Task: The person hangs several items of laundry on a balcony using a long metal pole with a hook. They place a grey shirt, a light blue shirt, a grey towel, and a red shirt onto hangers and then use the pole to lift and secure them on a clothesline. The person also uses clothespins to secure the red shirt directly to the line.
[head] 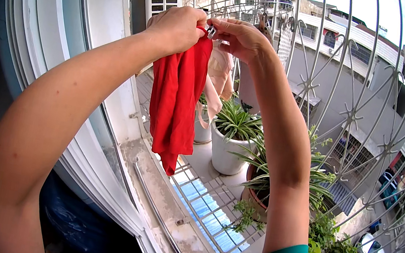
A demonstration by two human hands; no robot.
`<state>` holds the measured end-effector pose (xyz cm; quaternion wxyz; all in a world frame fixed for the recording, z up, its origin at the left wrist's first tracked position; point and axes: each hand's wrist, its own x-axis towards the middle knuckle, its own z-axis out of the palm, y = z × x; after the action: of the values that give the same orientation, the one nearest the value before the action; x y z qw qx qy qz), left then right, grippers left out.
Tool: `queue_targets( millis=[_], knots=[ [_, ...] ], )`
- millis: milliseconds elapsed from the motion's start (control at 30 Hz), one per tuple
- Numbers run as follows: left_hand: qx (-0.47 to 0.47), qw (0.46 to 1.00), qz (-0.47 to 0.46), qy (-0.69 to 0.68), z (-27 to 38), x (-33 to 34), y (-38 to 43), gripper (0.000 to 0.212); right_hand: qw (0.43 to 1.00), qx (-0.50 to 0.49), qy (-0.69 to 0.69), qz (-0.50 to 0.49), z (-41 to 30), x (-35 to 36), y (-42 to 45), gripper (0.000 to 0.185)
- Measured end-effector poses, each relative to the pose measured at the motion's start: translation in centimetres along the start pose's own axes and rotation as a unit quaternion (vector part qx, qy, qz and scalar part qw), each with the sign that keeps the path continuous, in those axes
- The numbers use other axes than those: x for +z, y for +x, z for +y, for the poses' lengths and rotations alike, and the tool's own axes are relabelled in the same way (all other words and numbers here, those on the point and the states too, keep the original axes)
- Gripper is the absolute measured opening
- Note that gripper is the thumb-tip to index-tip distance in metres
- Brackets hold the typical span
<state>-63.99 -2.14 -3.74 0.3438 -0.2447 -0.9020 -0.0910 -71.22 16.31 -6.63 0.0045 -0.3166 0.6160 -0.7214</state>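
Note:
A red cloth garment [177,97] hangs down from my left hand [177,28], which pinches its upper edge. Close beside it, the fingers of my right hand [240,37] grip a small metal clothes peg [211,31] at the garment's top corner. Whether the peg's jaws bite on the cloth is too small to tell. Behind my hands is a round wire hanging dryer [277,3] with pegs on it. A pale pink and beige undergarment [219,72] hangs behind the red cloth, its upper part partly hidden by my right hand.
White metal window bars [341,69] curve along the right. Potted spider plants, one in a white pot [228,153], stand on the ledge beyond a metal grid [209,205]. A sliding window frame [74,161] lies left, and a metal rail [165,223] runs along the sill.

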Motion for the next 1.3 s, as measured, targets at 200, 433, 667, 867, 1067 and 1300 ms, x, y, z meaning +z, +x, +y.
queue_targets(
  millis=[200, 433, 667, 867, 1067, 1300],
  knots=[
    [-0.115, 0.956, -0.003, -0.27, -0.5, 1.6, 0.6, 0.01, 0.999, -0.03, 0.029, -0.023, 0.4, 1.7, -1.2, 0.022],
    [-0.268, 0.73, 0.109, -0.619, 0.8, 5.1, -3.1, 0.041, 0.997, -0.058, -0.033, 0.047, 0.1, 3.1, -2.9, 0.03],
    [-0.411, 0.705, 0.175, -0.551, -2.7, 11.4, -3.5, 0.061, 0.997, -0.063, 0.033, -0.002, 0.5, -2.3, -2.6, 0.031],
    [-0.315, 0.72, 0.166, -0.595, -3.4, 11.4, -1.0, 0.068, 0.996, -0.077, 0.054, 0.004, 0.9, -4.9, -2.4, 0.034],
    [-0.288, 0.775, 0.116, -0.55, -2.4, 10.0, -1.0, 0.013, 0.994, -0.082, -0.023, 0.071, 1.9, -8.9, -1.9, 0.042],
    [-0.234, 0.922, 0.069, -0.3, -2.5, 8.4, -0.9, 0.029, 0.722, -0.273, -0.506, 0.385, 2.4, -0.5, -3.6, 0.036]
  ],
)
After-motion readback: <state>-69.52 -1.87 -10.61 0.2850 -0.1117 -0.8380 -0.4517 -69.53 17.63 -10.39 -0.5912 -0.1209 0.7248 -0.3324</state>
